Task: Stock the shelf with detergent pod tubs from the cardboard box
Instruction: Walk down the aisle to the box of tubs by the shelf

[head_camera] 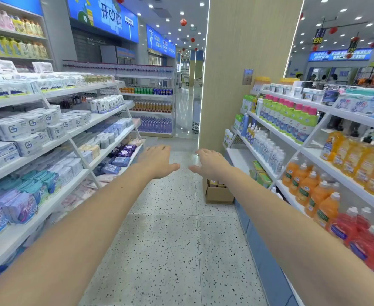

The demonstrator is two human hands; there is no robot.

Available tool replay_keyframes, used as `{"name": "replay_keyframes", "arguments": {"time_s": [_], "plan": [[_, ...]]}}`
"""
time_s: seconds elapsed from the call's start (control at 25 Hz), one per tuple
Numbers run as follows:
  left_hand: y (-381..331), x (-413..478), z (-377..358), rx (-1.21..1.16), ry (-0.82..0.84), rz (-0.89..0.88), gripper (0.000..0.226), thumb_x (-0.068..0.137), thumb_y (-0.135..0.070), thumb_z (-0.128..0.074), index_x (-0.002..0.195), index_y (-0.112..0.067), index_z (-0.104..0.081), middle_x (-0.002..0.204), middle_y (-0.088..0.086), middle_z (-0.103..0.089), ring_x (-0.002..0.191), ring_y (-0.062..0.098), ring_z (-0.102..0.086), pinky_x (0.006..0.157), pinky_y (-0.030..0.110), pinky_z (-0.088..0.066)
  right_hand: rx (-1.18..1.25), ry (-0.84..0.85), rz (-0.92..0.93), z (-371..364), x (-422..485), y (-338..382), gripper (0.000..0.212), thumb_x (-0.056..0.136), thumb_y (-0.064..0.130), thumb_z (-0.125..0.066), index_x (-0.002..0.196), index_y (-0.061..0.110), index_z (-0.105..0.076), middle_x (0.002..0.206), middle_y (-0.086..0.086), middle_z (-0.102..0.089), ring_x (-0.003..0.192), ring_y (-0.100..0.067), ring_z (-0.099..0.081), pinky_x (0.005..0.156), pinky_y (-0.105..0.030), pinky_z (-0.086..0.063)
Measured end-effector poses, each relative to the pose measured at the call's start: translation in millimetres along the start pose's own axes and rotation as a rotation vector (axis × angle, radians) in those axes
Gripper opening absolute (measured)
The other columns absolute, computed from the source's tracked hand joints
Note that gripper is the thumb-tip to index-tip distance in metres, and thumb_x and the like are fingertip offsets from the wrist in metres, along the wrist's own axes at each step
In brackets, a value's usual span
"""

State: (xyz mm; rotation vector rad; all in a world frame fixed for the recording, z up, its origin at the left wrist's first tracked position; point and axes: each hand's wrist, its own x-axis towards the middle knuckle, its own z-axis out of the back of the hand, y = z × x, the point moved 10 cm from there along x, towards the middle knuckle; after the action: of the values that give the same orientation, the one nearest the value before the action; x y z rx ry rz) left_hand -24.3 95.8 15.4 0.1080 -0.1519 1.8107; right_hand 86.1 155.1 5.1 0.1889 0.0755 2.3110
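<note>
A brown cardboard box [218, 193] stands on the aisle floor against the base of the right-hand shelving, its top open and yellow-lidded tubs [216, 183] showing inside. Both my arms stretch straight ahead over the aisle. My left hand [158, 161] is palm down with fingers spread and holds nothing. My right hand [210, 163] mirrors it, open and empty, hovering above and just beyond the box. A bare white stretch of shelf [240, 156] lies low on the right, right behind the box.
Shelves of tissue packs [27, 129] line the left side; shelves of detergent bottles [309, 186] line the right. A beige pillar [243, 69] stands ahead on the right. The speckled floor [170, 239] runs between the shelves toward drink racks at the far end.
</note>
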Motion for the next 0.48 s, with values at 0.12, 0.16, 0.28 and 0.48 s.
{"name": "replay_keyframes", "arguments": {"time_s": [0.12,0.16,0.28,0.48], "plan": [[31.7,69.6,-6.4,-0.005,-0.016,-0.018,0.068,0.087,-0.052,-0.043,0.138,-0.007,-0.034,0.146,0.014,-0.040,0.134,0.030,-0.037,0.109,0.042,-0.028,0.016,0.000,-0.003,-10.1,79.0,-4.8,0.066,0.092,0.045,-0.042,0.144,0.008,-0.027,0.151,-0.012,-0.034,0.137,-0.031,-0.033,0.113,-0.045,-0.025],[41.9,91.5,-8.0,-0.012,-0.009,-0.023,0.067,0.088,-0.052,-0.043,0.137,-0.007,-0.035,0.145,0.014,-0.041,0.133,0.030,-0.038,0.108,0.042,-0.029,0.023,0.014,-0.007,-12.5,105.4,-8.6,0.065,0.092,0.045,-0.042,0.144,0.008,-0.027,0.151,-0.012,-0.033,0.137,-0.031,-0.033,0.113,-0.044,-0.025],[71.5,166.7,-14.0,0.007,-0.021,-0.051,0.066,0.089,-0.050,-0.042,0.138,-0.007,-0.034,0.144,0.013,-0.042,0.132,0.031,-0.039,0.108,0.042,-0.030,0.030,0.007,-0.033,-18.3,191.7,-20.4,0.065,0.093,0.043,-0.041,0.145,0.008,-0.025,0.152,-0.013,-0.031,0.138,-0.031,-0.032,0.114,-0.044,-0.024],[114.7,279.9,-37.1,0.011,0.027,-0.042,0.068,0.090,-0.050,-0.041,0.142,-0.008,-0.029,0.147,0.014,-0.039,0.134,0.031,-0.037,0.108,0.041,-0.028,0.051,0.027,-0.058,-35.4,311.7,-47.7,0.067,0.093,0.043,-0.041,0.147,0.009,-0.021,0.154,-0.012,-0.028,0.139,-0.031,-0.030,0.115,-0.045,-0.023]]}}
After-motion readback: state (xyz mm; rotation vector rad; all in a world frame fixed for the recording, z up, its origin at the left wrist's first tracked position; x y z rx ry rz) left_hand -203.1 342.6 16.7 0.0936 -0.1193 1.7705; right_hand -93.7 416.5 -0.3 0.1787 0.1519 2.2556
